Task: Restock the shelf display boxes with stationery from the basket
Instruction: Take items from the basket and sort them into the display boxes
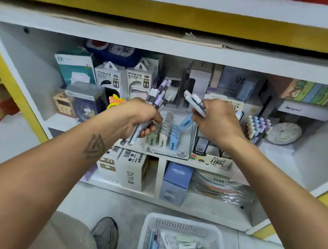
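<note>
Gripping a pen bundle (158, 96) in left hand (137, 115), right hand (217, 122) pinching perhaps two pens (194, 102).

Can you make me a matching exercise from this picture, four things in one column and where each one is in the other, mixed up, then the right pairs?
Things
1. bundle of pens
2. two white pens
3. white basket
4. blue eraser

Places
A. on the floor below the shelf
B. tilted in the display box, just under the right hand
C. gripped in the left hand
D. pinched in the right hand

Pairs: 1-C, 2-D, 3-A, 4-B
</note>
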The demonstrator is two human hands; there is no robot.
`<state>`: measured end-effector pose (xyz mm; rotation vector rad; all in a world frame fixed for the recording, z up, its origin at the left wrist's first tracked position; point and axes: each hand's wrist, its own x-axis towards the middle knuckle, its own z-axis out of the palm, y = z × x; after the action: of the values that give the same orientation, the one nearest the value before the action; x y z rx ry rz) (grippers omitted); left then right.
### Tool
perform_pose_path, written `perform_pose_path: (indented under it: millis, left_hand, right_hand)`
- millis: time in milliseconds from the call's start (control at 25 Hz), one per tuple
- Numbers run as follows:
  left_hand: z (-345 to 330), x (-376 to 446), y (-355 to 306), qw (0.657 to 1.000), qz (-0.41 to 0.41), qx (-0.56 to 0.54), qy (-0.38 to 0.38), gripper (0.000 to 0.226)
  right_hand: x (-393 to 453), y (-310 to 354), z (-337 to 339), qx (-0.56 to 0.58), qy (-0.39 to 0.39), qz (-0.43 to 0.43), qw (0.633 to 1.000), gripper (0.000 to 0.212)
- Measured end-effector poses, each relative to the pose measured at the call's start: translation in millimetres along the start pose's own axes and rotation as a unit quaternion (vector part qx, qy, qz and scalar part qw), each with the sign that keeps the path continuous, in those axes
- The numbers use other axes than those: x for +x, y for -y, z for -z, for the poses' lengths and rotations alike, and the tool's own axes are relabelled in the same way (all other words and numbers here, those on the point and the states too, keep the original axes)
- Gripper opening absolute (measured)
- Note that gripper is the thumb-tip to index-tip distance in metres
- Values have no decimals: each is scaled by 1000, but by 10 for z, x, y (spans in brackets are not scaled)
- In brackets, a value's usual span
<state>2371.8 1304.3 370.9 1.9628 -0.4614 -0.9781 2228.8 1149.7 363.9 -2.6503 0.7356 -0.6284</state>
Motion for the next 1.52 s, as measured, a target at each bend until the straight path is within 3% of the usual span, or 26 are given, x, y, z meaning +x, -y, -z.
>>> perform_pose_path:
  millis: [200, 600, 1080, 1520]
  left_hand:
    - [68, 48, -17, 999, 25, -9, 44, 21]
    - [159, 8, 26, 998, 25, -40, 41, 16]
    - [136, -15, 21, 998, 14, -49, 42, 5]
    - [123, -40, 4, 998, 14, -56, 41, 8]
  right_hand:
    - [267, 22, -155, -75, -33, 28, 996, 21]
    - [559, 198, -400, -193, 97, 24, 976, 7]
    - [579, 272, -336, -187, 160, 24, 969, 14]
    - [552, 198, -488, -213, 134, 66, 966, 18]
